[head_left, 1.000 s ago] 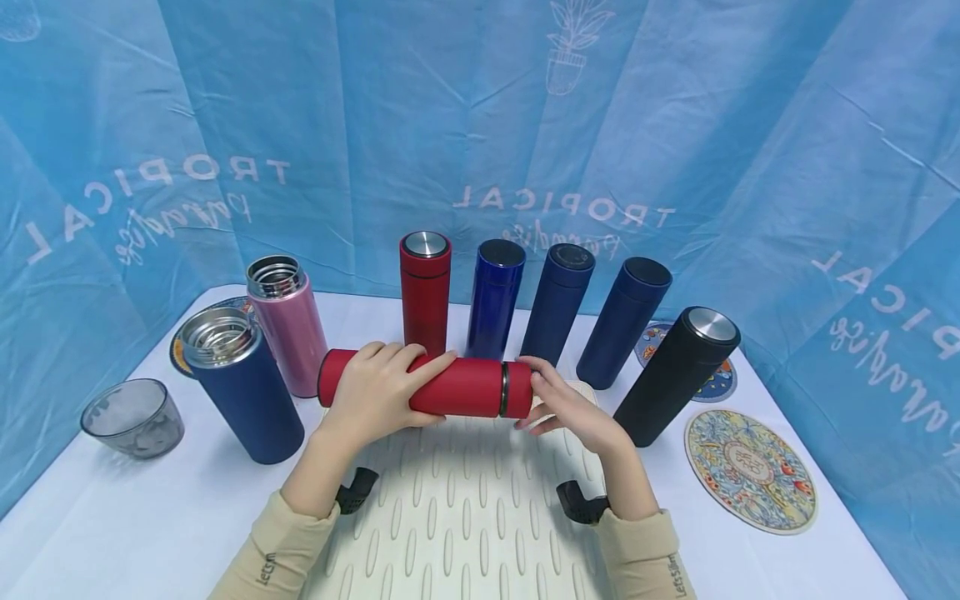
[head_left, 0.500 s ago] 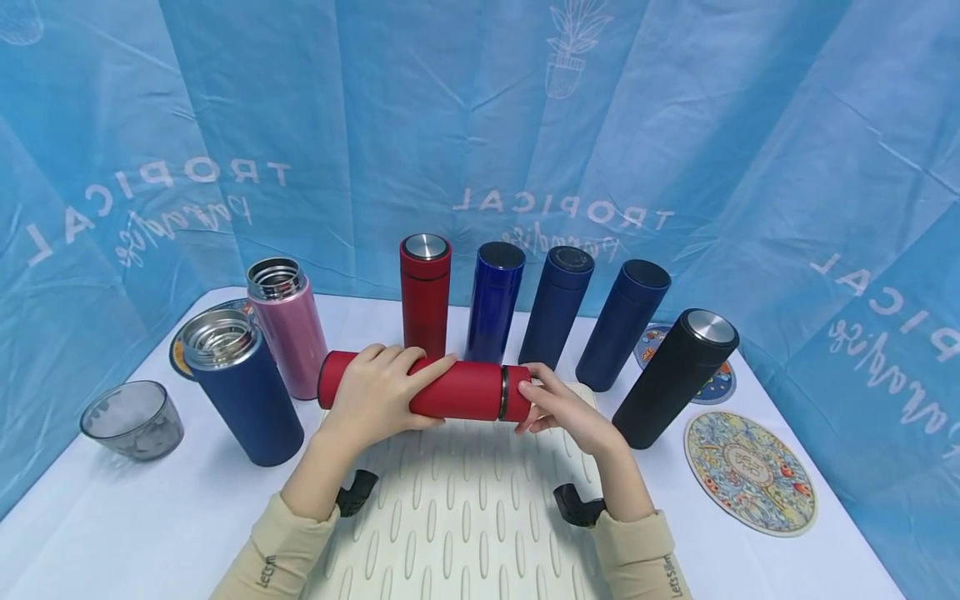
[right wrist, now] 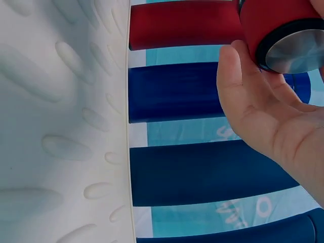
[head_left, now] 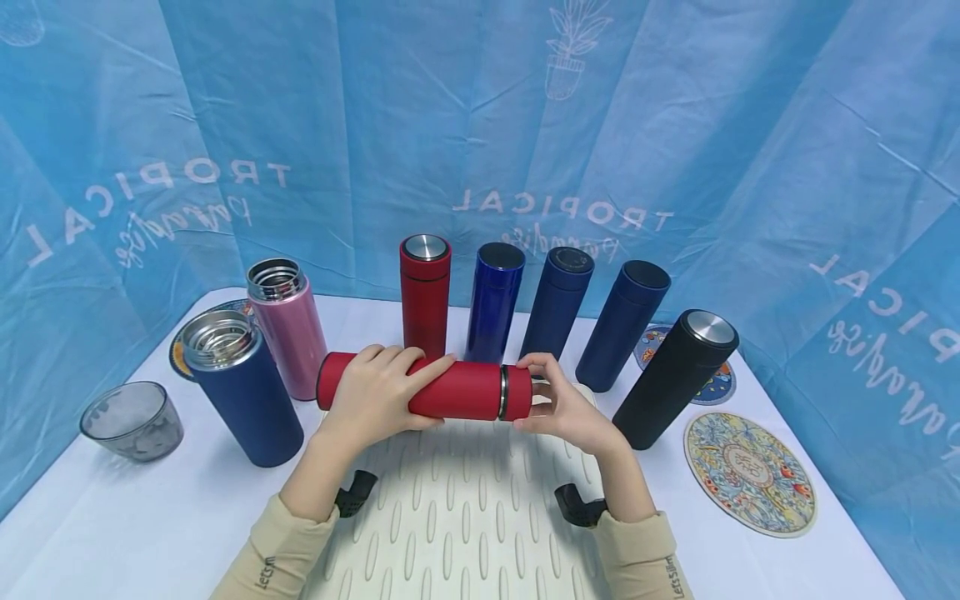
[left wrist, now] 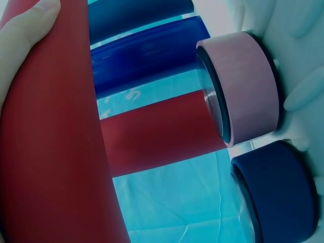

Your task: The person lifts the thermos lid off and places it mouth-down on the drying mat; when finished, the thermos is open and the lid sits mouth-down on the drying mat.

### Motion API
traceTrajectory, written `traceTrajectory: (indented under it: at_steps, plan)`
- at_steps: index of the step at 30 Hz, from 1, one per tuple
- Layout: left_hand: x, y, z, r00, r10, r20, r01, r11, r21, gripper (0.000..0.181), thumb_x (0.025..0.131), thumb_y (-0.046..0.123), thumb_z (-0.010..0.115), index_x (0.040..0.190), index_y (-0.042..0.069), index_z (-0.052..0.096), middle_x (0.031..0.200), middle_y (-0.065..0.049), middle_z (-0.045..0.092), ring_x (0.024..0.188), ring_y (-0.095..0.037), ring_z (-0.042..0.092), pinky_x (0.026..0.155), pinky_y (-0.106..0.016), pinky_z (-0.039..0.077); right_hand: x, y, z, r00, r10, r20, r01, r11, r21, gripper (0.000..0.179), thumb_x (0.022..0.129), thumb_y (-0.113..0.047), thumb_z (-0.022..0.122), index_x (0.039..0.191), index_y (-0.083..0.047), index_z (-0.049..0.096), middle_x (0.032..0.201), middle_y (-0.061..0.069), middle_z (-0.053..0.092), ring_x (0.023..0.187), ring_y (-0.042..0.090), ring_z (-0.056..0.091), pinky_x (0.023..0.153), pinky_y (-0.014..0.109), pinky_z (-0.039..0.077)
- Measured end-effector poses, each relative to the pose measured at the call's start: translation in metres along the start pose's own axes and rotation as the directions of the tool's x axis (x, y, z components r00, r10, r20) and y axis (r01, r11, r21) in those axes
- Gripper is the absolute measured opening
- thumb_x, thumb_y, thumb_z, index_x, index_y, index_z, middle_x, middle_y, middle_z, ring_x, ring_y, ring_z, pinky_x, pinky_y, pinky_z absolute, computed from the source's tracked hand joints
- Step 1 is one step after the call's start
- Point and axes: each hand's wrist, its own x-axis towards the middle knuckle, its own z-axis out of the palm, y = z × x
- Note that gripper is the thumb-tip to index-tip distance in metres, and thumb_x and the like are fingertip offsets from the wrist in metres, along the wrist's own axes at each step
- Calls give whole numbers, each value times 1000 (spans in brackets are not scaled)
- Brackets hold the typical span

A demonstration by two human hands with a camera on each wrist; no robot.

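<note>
A red thermos (head_left: 465,388) lies sideways above the ribbed mat, its lid end toward the right. My left hand (head_left: 382,392) grips its body, thumb along the near side; in the left wrist view the red body (left wrist: 55,142) fills the left part. At the other end, my right hand (head_left: 566,412) pinches the thermos lid (head_left: 517,392), fingertips on its upper and lower edges. The lid's steel disc (right wrist: 298,50) faces the palm in the right wrist view. A pink lid (left wrist: 253,88) and a navy lid (left wrist: 281,195) rest on the mat, hidden from the head view.
Behind stand a red thermos (head_left: 425,300), several blue ones, and a black thermos (head_left: 675,379) at right. On the left are a lidless pink thermos (head_left: 288,333), a lidless navy thermos (head_left: 247,392) and a glass bowl (head_left: 135,425). Round coasters (head_left: 750,475) lie near the table sides.
My right hand's fingers have reopened and shifted their hold around the lid, thumb now lower. The left hand and the red thermos stay nearly still.
</note>
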Motion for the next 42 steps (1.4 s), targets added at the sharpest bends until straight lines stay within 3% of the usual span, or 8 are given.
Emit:
traceTrajectory:
  at_steps: [3, 7, 10, 13, 17, 23, 30, 42]
  plan:
    - [0, 0, 0, 1000, -2, 4, 2, 1000, 2, 77, 56, 56, 79, 124, 26, 57, 98, -8, 64, 84, -26, 61, 75, -42, 50, 0, 0, 0, 1000, 5, -3, -5, 1000, -2, 72, 77, -4, 70, 131, -17, 24, 135, 16, 29, 116, 38, 44, 83, 42, 51]
    - [0, 0, -1, 1000, -1, 17, 1, 1000, 13, 78, 56, 57, 79, 125, 26, 57, 98, -8, 64, 85, -27, 61, 76, -42, 50, -1, -2, -1, 998, 62, -5, -62, 998, 26, 64, 90, -32, 57, 138, -21, 18, 136, 18, 30, 113, 38, 47, 85, 49, 49]
    - [1, 0, -2, 1000, 5, 20, -5, 1000, 13, 78, 57, 58, 78, 125, 27, 57, 99, -8, 64, 85, -27, 61, 77, -42, 50, -1, -3, 0, 989, 146, -24, -145, 989, 33, 59, 93, -54, 37, 139, -20, 22, 128, 18, 43, 101, 35, 58, 82, 48, 50]
    - [1, 1, -2, 1000, 16, 13, -16, 1000, 10, 79, 56, 58, 79, 125, 27, 57, 99, -8, 64, 85, -27, 61, 76, -42, 50, 2, -3, 1, 973, 225, -48, -224, 974, 13, 65, 93, -60, 26, 135, -11, 30, 110, 17, 60, 82, 29, 66, 75, 42, 53]
    - [1, 2, -1, 1000, 28, 7, -28, 1000, 11, 78, 57, 58, 78, 125, 27, 57, 98, -8, 64, 84, -27, 61, 76, -41, 50, 4, -2, 4, 960, 273, -71, -273, 962, 5, 66, 93, -59, 27, 129, -4, 38, 93, 14, 66, 71, 25, 68, 70, 40, 54]
    - [1, 2, -2, 1000, 19, 9, -19, 1000, 12, 79, 56, 58, 78, 125, 27, 57, 98, -8, 64, 84, -26, 61, 76, -41, 50, 3, -2, 4, 971, 232, -56, -232, 973, 12, 57, 94, -51, 35, 131, -8, 36, 112, 16, 56, 80, 25, 66, 73, 36, 52]
    - [0, 0, -3, 1000, -1, -6, 1, 1000, -2, 77, 56, 56, 80, 124, 26, 58, 97, -8, 64, 83, -26, 62, 75, -42, 51, 0, -2, -2, 991, 130, -13, -130, 991, 27, 48, 93, -37, 43, 134, -14, 30, 124, 18, 44, 92, 28, 61, 82, 46, 50]
    - [-1, -3, 0, 999, -1, -34, 0, 1000, -10, 76, 57, 56, 78, 124, 26, 58, 96, -8, 64, 82, -26, 62, 74, -41, 51, -8, -3, -13, 999, 51, -8, -50, 997, 59, 57, 88, -23, 55, 136, -18, 26, 133, 19, 31, 116, 39, 43, 89, 59, 42]
